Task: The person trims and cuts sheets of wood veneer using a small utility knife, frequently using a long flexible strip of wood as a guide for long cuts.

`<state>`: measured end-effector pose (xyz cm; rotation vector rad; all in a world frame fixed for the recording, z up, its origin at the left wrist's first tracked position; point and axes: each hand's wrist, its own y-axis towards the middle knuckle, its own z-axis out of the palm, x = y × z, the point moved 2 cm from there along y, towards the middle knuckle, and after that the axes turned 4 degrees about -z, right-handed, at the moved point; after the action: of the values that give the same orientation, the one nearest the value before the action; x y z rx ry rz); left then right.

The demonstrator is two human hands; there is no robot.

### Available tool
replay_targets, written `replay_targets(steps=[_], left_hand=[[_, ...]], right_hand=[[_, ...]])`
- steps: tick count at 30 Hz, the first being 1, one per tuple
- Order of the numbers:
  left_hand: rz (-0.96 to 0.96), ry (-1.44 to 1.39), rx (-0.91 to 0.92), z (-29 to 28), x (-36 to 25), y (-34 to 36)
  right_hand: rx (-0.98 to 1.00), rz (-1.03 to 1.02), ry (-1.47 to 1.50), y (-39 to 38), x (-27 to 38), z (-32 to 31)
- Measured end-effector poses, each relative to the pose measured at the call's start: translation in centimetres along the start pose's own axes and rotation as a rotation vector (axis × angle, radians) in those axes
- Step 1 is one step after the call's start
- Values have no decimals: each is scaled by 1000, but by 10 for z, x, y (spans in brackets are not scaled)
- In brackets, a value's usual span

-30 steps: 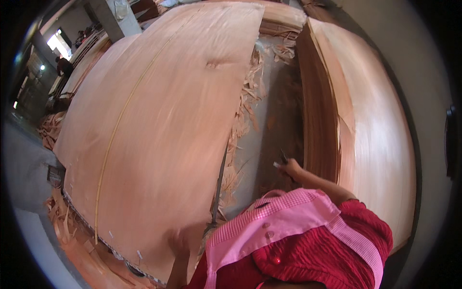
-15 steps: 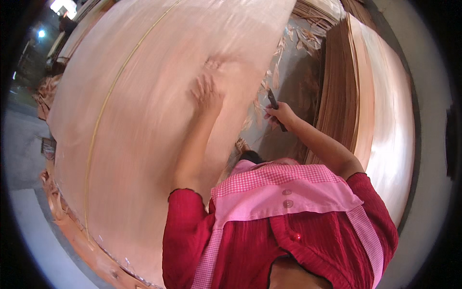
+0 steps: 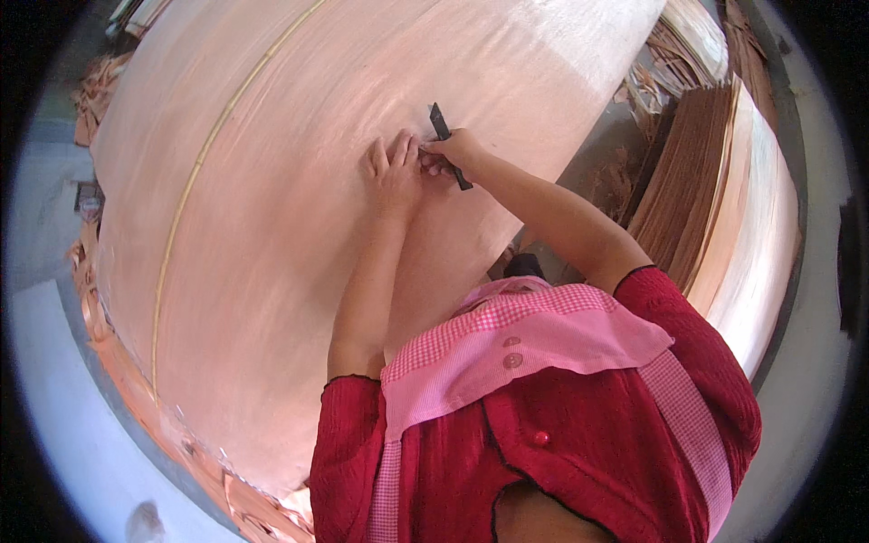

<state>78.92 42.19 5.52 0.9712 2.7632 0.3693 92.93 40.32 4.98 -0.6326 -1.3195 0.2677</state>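
Observation:
A broad pinkish-tan wood veneer sheet (image 3: 262,235) spreads out under both hands. My left hand (image 3: 395,181) lies on it with the fingers apart, holding nothing. Close beside its fingertips, my right hand (image 3: 460,152) is closed around a black utility knife (image 3: 439,121). The knife slants across the hand, its ends showing above and below the fist. The fingers of my right hand are partly in shadow near the sheet, and whether they touch it I cannot tell.
A yellow strip (image 3: 204,154) runs lengthwise along the sheet's left part. On the right stands a thick stack of veneer sheets (image 3: 679,172), with more stacked veneer (image 3: 692,36) behind it. Torn veneer scraps (image 3: 113,344) line the sheet's left edge.
My right hand has brought the knife from beyond the sheet's right edge leftward, over the sheet, to beside my left hand. The left hand stays on the sheet. The view has shifted slightly.

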Motion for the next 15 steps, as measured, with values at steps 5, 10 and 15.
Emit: replay_targets(steps=[5, 10, 15], left_hand=[[-80, 68, 104, 8, -11, 6], [-425, -2, 69, 23, -1, 3], [-316, 60, 28, 30, 3, -3]], right_hand=[[-38, 27, -98, -2, 6, -6], [48, -82, -10, 2, 0, -4], [-20, -57, -60, 28, -26, 1]])
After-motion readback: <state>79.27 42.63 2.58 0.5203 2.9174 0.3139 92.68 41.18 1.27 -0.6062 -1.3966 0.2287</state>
